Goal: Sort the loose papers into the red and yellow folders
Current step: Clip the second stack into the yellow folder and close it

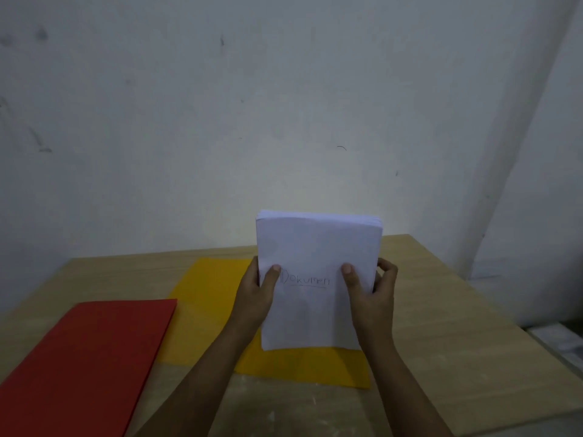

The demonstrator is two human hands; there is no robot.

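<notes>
Holding a stack of white papers (318,279) upright above the table (441,357), the person is gripping it by both side edges: the left hand (257,299) is clamping the left edge with its thumb on the front sheet, and the right hand (370,296) is clamping the right edge the same way, fingers curling behind. The front sheet is showing a handwritten word, seemingly "Dokumen". This is looking like the start of the sorting, with the whole stack in hand and no sheet separated yet; the next move is likely calling for one hand to peel off the top sheet while the other keeps the rest steady. The yellow folder (205,310) is lying flat beneath and behind the stack, and the red folder (88,357) is lying just beside it to the left; no paper is showing in either one.
</notes>
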